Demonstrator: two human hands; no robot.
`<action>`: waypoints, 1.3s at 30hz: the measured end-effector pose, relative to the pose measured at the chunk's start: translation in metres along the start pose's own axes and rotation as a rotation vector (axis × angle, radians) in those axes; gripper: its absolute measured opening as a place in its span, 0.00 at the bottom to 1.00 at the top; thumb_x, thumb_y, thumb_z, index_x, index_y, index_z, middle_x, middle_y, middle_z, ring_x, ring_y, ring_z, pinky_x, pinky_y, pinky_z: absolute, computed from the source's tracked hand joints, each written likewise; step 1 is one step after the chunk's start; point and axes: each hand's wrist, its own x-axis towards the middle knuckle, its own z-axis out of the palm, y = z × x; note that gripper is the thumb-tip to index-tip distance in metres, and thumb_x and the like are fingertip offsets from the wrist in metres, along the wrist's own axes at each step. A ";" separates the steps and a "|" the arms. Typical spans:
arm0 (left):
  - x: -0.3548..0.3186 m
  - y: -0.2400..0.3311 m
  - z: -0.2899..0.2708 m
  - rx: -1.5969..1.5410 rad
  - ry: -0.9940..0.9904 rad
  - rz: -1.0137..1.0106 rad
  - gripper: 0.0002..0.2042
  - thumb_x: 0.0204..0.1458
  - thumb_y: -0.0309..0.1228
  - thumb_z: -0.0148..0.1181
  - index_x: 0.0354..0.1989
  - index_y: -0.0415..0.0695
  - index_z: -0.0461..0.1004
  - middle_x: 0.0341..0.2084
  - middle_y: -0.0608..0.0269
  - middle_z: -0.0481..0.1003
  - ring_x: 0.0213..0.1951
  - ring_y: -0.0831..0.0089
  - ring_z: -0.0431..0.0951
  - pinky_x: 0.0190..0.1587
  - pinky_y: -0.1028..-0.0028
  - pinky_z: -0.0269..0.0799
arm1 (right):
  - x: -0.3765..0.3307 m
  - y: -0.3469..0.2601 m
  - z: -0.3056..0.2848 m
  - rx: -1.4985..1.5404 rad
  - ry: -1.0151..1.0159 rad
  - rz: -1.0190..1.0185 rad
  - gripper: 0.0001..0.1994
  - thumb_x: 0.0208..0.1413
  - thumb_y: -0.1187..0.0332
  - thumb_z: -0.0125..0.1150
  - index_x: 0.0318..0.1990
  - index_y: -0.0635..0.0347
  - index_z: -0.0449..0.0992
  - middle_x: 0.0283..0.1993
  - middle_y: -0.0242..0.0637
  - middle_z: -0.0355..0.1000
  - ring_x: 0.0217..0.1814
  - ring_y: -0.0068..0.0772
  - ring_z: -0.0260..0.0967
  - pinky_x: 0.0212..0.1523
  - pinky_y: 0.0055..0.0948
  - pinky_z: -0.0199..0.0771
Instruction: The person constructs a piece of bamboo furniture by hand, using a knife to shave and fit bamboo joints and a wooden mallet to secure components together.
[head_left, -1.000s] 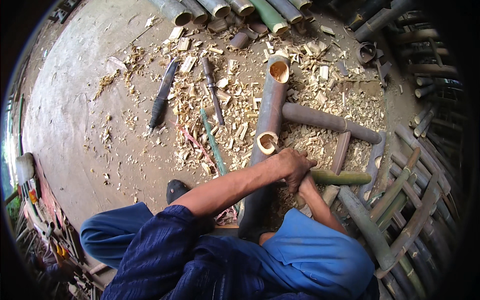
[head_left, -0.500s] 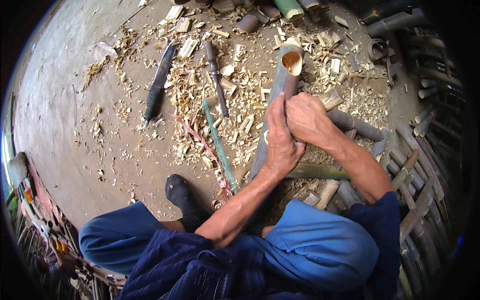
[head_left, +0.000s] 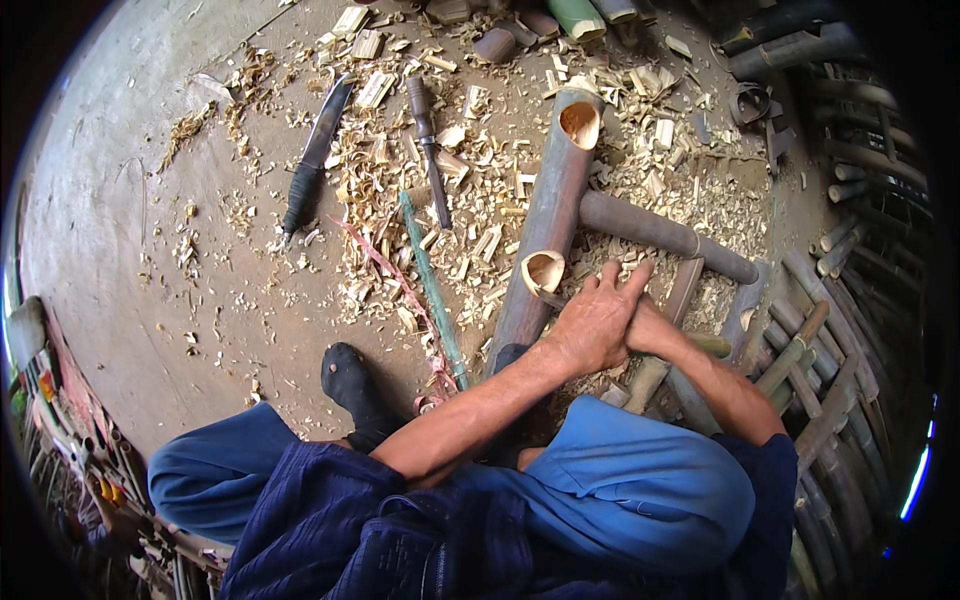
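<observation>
A thick grey-brown bamboo tube (head_left: 553,207) lies lengthwise before me, with two scooped holes in its upper side. From its right side a thinner bamboo crosspiece (head_left: 650,225) runs outward. My left hand (head_left: 592,322) is over a lower green bamboo piece (head_left: 714,346), fingers stretched and apart. Beside and partly beneath it is my right hand (head_left: 648,328), its fingers hidden. A narrow tip (head_left: 551,299) shows between the left hand and the nearer hole. The hands cover most of the lower piece, so how it meets the tube cannot be seen.
Left of the tube lie a black-handled knife (head_left: 316,160) and a chisel (head_left: 428,150). Wood shavings (head_left: 480,225) cover the floor. Green and pink strips (head_left: 425,280) lie near my socked foot (head_left: 350,380). Stacked bamboo (head_left: 845,330) stands at the right.
Both hands have come off the upper crosspiece joint and moved nearer me, onto the lower green piece. The crosspiece and the nearer hole now show.
</observation>
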 end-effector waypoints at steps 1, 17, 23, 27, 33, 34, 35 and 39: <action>0.000 -0.003 -0.006 0.025 -0.133 0.003 0.46 0.37 0.19 0.68 0.72 0.46 0.58 0.59 0.34 0.64 0.57 0.33 0.71 0.60 0.51 0.73 | -0.001 0.003 0.026 0.291 0.094 0.077 0.24 0.57 0.62 0.64 0.57 0.64 0.68 0.56 0.53 0.70 0.61 0.46 0.69 0.61 0.40 0.73; -0.022 0.005 0.008 -0.016 0.207 0.016 0.45 0.34 0.23 0.71 0.69 0.48 0.64 0.62 0.38 0.63 0.60 0.39 0.67 0.62 0.48 0.70 | 0.008 0.012 0.031 -0.047 0.155 -0.388 0.27 0.48 0.66 0.69 0.57 0.60 0.71 0.57 0.47 0.71 0.56 0.41 0.72 0.53 0.41 0.77; -0.032 -0.015 -0.055 0.300 -0.288 0.157 0.45 0.31 0.29 0.72 0.68 0.48 0.68 0.64 0.46 0.66 0.65 0.49 0.69 0.66 0.57 0.68 | 0.021 -0.062 0.113 1.528 0.215 0.193 0.25 0.68 0.64 0.54 0.69 0.55 0.58 0.65 0.41 0.66 0.65 0.35 0.67 0.63 0.35 0.73; -0.132 0.000 -0.071 0.151 0.022 -0.265 0.46 0.45 0.32 0.68 0.75 0.46 0.51 0.64 0.34 0.63 0.62 0.40 0.71 0.64 0.51 0.68 | -0.005 -0.100 0.108 2.234 0.067 0.047 0.18 0.73 0.50 0.49 0.57 0.51 0.71 0.52 0.35 0.74 0.57 0.34 0.73 0.62 0.42 0.72; -0.163 -0.007 -0.090 0.523 -0.204 -0.537 0.31 0.49 0.41 0.69 0.57 0.38 0.64 0.38 0.43 0.77 0.42 0.46 0.82 0.44 0.53 0.78 | 0.015 -0.077 0.127 2.071 -0.203 -0.074 0.21 0.73 0.50 0.47 0.52 0.60 0.73 0.46 0.42 0.78 0.46 0.37 0.78 0.46 0.39 0.80; -0.150 -0.005 -0.100 0.635 -0.270 -0.513 0.28 0.49 0.38 0.68 0.54 0.37 0.65 0.36 0.45 0.77 0.38 0.49 0.83 0.40 0.54 0.79 | 0.022 -0.080 0.127 2.126 -0.227 -0.067 0.21 0.73 0.50 0.47 0.52 0.61 0.73 0.45 0.42 0.79 0.43 0.37 0.78 0.44 0.39 0.80; -0.138 -0.003 -0.113 0.749 -0.296 -0.489 0.24 0.49 0.35 0.67 0.50 0.36 0.67 0.34 0.45 0.78 0.38 0.51 0.83 0.39 0.54 0.79 | 0.028 -0.089 0.121 2.206 -0.233 -0.008 0.20 0.73 0.54 0.49 0.53 0.64 0.74 0.46 0.45 0.79 0.45 0.38 0.79 0.46 0.40 0.82; -0.064 0.038 -0.160 0.924 -0.528 -0.389 0.10 0.48 0.28 0.62 0.36 0.35 0.74 0.29 0.48 0.79 0.36 0.54 0.83 0.38 0.56 0.79 | 0.035 -0.093 0.112 2.527 -0.386 -0.169 0.18 0.73 0.60 0.50 0.56 0.67 0.74 0.49 0.45 0.80 0.48 0.40 0.80 0.54 0.42 0.82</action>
